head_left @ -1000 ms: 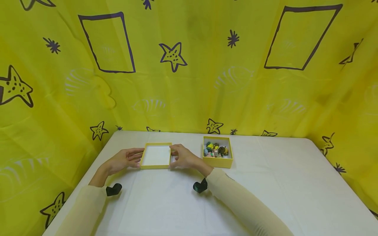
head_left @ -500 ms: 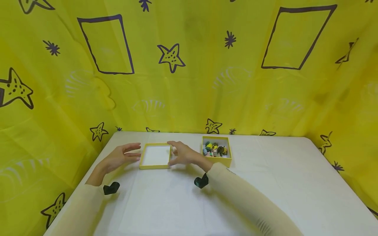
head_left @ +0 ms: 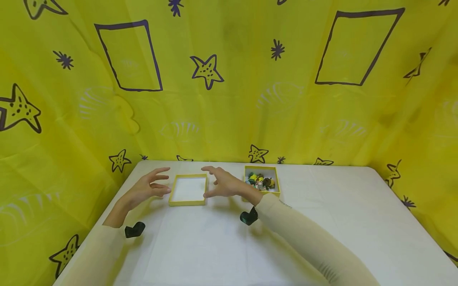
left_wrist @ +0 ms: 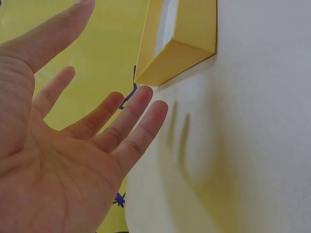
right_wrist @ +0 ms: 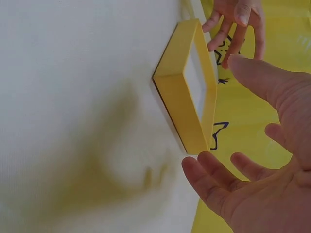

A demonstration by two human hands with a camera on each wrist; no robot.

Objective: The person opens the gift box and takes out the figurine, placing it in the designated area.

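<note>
A shallow yellow box lid with a white inside lies on the white table, hollow side up. To its left my left hand hovers with fingers spread and nothing in it. In the left wrist view the fingertips stand just short of the lid's corner. My right hand is at the lid's right side, thumb and fingers apart. The right wrist view has the lid between the raised thumb and the lower fingers, with no grip on it.
Right of the right hand stands a deeper yellow box holding several small colourful figures. Behind the white table hangs a yellow curtain with star drawings. Dark straps sit at both wrists.
Both hands have let go of the lid and lifted off its sides, the left hand drawing away to the left first. The lid stays in place on the table.
</note>
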